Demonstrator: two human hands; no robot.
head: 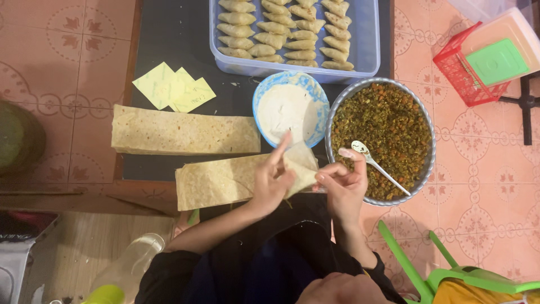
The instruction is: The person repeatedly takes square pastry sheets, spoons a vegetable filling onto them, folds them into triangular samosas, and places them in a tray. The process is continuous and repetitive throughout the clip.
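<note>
A person sits at the near edge of a dark table (169,45), seen from above. The left hand (273,181) is closed on a thin pastry strip (225,181), folding its right end into a cone, with one finger pointing up along the fold. The strip lies across the table's near edge, its left end flat. The right hand (344,183) is just beside the cone, fingers curled together; I cannot tell whether they pinch the pastry or only touch it.

Just beyond the right hand, at the table's right edge, stands a round metal bowl (426,121) of green and orange minced filling, with a white spoon (374,163) resting in it. To its left, touching it, is a blue-rimmed bowl (320,93) of white paste. A second stack of pastry strips (183,134) lies farther in, parallel to the first. Beyond it are a few yellow paper squares (171,87).

At the far edge sits a clear plastic tray (368,39) with rows of folded triangular pastries (281,28).

Off the table, on the pink tiled floor (478,169), are a red basket (458,76) and part of a green plastic chair (427,270).
</note>
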